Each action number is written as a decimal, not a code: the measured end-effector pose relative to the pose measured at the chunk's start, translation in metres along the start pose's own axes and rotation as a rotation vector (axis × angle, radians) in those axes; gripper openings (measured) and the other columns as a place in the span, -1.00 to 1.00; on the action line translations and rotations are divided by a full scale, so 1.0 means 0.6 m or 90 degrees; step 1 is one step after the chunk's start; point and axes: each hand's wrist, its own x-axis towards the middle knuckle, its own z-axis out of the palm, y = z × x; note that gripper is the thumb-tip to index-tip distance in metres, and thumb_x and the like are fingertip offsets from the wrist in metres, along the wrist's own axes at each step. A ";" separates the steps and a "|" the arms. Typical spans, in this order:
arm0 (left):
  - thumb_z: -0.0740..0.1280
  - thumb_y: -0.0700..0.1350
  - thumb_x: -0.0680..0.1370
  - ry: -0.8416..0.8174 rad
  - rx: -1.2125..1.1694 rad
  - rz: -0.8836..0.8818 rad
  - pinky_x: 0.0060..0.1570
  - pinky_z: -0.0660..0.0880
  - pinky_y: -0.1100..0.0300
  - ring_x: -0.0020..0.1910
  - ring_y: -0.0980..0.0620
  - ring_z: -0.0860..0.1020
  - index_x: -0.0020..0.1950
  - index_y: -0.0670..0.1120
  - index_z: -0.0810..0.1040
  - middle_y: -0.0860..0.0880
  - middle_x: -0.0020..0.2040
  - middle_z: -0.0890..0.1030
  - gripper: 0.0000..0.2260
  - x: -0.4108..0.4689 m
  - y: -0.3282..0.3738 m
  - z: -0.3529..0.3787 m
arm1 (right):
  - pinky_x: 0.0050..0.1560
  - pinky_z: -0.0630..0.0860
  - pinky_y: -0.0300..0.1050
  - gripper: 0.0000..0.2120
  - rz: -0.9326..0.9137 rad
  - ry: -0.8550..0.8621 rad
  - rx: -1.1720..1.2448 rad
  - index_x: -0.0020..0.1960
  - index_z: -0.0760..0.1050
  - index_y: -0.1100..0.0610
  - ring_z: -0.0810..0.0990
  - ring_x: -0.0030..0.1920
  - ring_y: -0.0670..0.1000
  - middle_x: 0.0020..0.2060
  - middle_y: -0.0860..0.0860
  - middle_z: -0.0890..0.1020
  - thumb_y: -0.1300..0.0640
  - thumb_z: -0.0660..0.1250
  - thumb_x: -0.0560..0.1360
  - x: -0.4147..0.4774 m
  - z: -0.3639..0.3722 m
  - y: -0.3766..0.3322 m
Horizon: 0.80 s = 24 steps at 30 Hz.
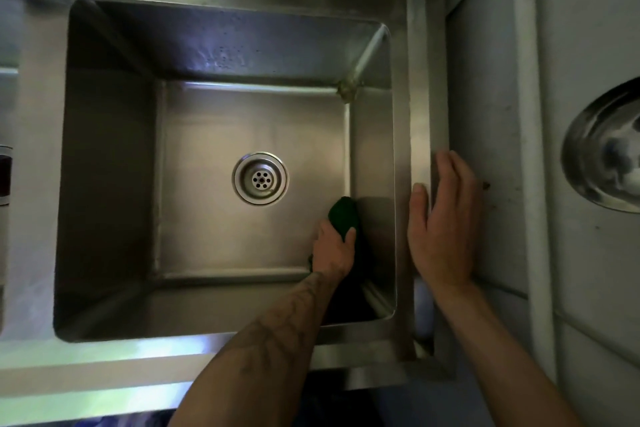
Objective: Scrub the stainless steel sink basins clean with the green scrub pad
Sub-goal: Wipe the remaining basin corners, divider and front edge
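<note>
My left hand [334, 248] grips the pad [343, 215] low right on the basin [104, 184] floor, right hand [441, 218] flat, fingers straight, on the rim [420, 80]; that palm may slide on smooth steel.

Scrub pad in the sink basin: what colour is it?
The scrub pad is dark green; the head view shows it.

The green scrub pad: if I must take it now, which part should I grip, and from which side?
Pinch the far end of the green scrub pad, sticking out beyond the left hand. Come from above on the drain side: the basin wall stands close on its right, and the hand covers its near part.
</note>
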 end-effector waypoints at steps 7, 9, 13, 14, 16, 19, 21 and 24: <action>0.27 0.06 0.73 -0.105 -0.158 0.038 0.16 0.58 0.04 0.20 -0.12 0.62 0.39 -0.13 0.43 -0.13 0.25 0.62 -0.67 -0.038 -0.005 -0.024 | 0.46 0.36 -0.07 -0.54 -0.012 0.008 -0.023 0.58 0.29 0.15 0.38 0.48 0.08 0.53 0.14 0.33 0.05 0.18 0.72 0.001 0.003 -0.006; 0.25 0.08 0.73 -0.080 -0.170 0.056 0.20 0.59 -0.04 0.18 -0.14 0.61 0.35 -0.14 0.44 -0.15 0.23 0.61 -0.68 -0.051 0.006 -0.017 | 0.45 0.37 -0.06 -0.54 -0.014 0.008 -0.028 0.58 0.28 0.14 0.38 0.47 0.08 0.54 0.14 0.32 0.05 0.17 0.72 0.001 0.005 -0.005; 0.14 0.01 0.77 -0.018 -0.099 0.001 0.41 0.41 -0.17 0.37 -0.31 0.48 0.45 -0.30 0.35 -0.31 0.41 0.46 -0.59 -0.050 0.041 0.012 | 0.45 0.38 -0.05 -0.53 -0.014 0.006 -0.034 0.59 0.27 0.15 0.38 0.47 0.09 0.54 0.15 0.31 0.04 0.16 0.71 0.003 0.007 -0.003; 0.13 0.01 0.78 -0.016 -0.116 -0.017 0.43 0.40 -0.17 0.40 -0.32 0.46 0.47 -0.31 0.34 -0.32 0.43 0.44 -0.57 -0.046 0.045 0.015 | 0.44 0.37 -0.06 -0.53 -0.014 0.005 -0.033 0.59 0.26 0.15 0.37 0.47 0.08 0.54 0.15 0.31 0.05 0.16 0.71 0.003 0.008 -0.004; 0.13 0.05 0.77 -0.010 -0.149 -0.016 0.41 0.44 -0.16 0.37 -0.30 0.49 0.46 -0.30 0.37 -0.31 0.41 0.48 -0.55 -0.044 0.045 0.018 | 0.43 0.36 -0.08 -0.53 -0.013 0.009 -0.037 0.58 0.26 0.15 0.38 0.46 0.07 0.54 0.15 0.32 0.05 0.16 0.71 0.002 0.009 -0.005; 0.17 0.15 0.74 0.028 -0.194 0.065 0.17 0.57 -0.09 0.12 -0.15 0.58 0.30 -0.18 0.45 -0.19 0.17 0.57 -0.60 -0.072 0.043 0.019 | 0.43 0.35 -0.10 -0.53 -0.013 0.010 -0.041 0.58 0.27 0.15 0.39 0.46 0.08 0.54 0.15 0.32 0.05 0.15 0.71 0.002 0.009 -0.005; 0.18 0.17 0.73 0.041 -0.211 0.111 0.03 0.58 -0.02 0.02 -0.08 0.55 0.22 -0.13 0.42 -0.11 0.07 0.53 -0.65 -0.085 0.043 0.020 | 0.44 0.34 -0.11 -0.53 -0.008 0.003 -0.031 0.58 0.27 0.15 0.39 0.46 0.08 0.54 0.16 0.32 0.05 0.16 0.71 0.002 0.011 -0.005; 0.17 0.10 0.75 0.024 -0.182 0.045 0.26 0.52 -0.13 0.22 -0.21 0.54 0.34 -0.21 0.39 -0.21 0.25 0.52 -0.61 -0.067 0.050 0.022 | 0.44 0.38 -0.08 -0.53 -0.010 0.001 -0.024 0.59 0.27 0.15 0.39 0.47 0.09 0.55 0.16 0.31 0.06 0.17 0.71 0.002 0.009 -0.005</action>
